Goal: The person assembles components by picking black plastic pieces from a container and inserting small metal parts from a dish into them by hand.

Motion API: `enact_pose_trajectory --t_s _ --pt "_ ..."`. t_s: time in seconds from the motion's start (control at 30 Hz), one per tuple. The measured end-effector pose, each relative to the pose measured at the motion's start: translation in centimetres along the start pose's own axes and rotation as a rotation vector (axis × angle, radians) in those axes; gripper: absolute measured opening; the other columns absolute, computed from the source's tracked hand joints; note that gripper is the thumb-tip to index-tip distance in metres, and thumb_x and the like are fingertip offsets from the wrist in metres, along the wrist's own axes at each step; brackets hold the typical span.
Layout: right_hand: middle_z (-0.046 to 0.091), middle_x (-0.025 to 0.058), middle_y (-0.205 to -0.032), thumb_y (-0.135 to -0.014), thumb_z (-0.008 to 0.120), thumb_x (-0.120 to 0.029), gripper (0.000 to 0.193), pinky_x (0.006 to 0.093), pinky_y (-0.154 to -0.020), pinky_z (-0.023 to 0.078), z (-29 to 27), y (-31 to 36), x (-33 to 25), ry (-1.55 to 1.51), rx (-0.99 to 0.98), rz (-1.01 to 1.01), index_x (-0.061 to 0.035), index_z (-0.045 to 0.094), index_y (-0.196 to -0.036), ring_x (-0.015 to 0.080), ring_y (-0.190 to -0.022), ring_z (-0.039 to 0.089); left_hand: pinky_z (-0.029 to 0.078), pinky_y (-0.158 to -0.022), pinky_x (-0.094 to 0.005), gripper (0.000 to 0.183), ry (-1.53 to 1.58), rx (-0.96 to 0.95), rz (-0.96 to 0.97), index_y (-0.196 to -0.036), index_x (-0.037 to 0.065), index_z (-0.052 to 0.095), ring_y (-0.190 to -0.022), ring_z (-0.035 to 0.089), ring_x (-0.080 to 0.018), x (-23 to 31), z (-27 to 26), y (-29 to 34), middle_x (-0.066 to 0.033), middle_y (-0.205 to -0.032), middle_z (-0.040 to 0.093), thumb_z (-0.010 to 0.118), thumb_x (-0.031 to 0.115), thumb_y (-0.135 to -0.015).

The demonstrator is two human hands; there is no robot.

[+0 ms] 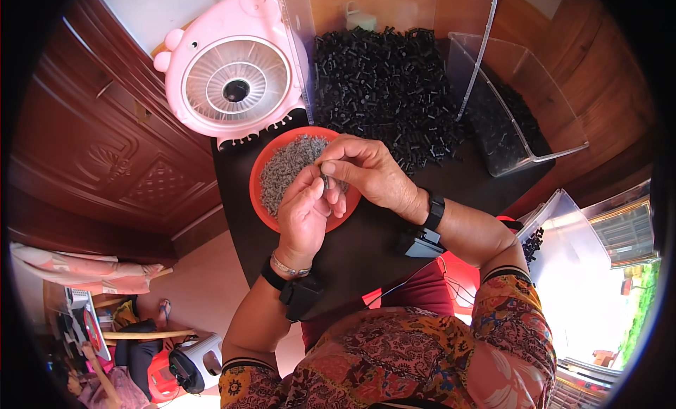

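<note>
Both hands meet over an orange-red bowl (258, 210) heaped with small grey pieces (285, 162), too fine to tell apart. My left hand (305, 212) is palm up, its fingers curled and its thumb pressed in. From the right my right hand (370, 173) reaches across, thumb and forefinger pinched against the left fingertips. Whatever small thing lies between the fingertips is mostly hidden. Behind the hands, a large heap of small black plastic parts (387, 85) spills forward out of a clear bin (482, 53) onto the dark table.
A pink pig-shaped fan (176, 96) stands left of the bowl on the dark table (366, 247). At the right, a second clear bin (556, 154) lies tilted with black parts inside. Beyond the right elbow is another clear container (563, 229). Another person (105, 388) sits at far lower left.
</note>
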State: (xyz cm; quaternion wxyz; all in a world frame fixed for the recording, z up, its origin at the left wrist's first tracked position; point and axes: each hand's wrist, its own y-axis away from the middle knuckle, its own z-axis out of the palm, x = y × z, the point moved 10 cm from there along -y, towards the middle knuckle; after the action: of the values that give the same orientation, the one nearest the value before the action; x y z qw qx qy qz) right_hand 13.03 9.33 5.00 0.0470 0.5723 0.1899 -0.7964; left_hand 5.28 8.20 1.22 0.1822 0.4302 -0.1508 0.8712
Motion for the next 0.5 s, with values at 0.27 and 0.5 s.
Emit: enact_pose_trajectory --t_s 0.27,0.5 --pt "0.061 0.0075 -0.070 -0.094 0.051 -0.004 0.010 0.0253 -0.046 0.053 0.1 0.2 0.9 0.001 0.001 0.048 0.0021 0.058 -0.093 0.0130 -0.056 0.061 0.041 -0.062 -0.0262 0.023 0.005 0.015 0.020 -0.097 0.001 0.052 -0.067 0.049 -0.0159 0.1 -0.3 0.0 -0.0038 -0.076 0.047 0.043 0.022 -0.094" --pt "0.062 0.0089 -0.090 -0.088 0.062 -0.009 0.016 0.0289 -0.065 0.054 -0.1 0.1 -0.4 0.295 -0.034 -0.055 0.0018 0.059 -0.099 0.0173 -0.074 0.063 0.041 -0.066 -0.0263 0.020 0.052 0.046 0.013 -0.097 0.003 0.052 -0.072 0.051 -0.0141 0.1 -0.8 0.0 -0.0030 -0.082 0.050 0.045 0.021 -0.094"
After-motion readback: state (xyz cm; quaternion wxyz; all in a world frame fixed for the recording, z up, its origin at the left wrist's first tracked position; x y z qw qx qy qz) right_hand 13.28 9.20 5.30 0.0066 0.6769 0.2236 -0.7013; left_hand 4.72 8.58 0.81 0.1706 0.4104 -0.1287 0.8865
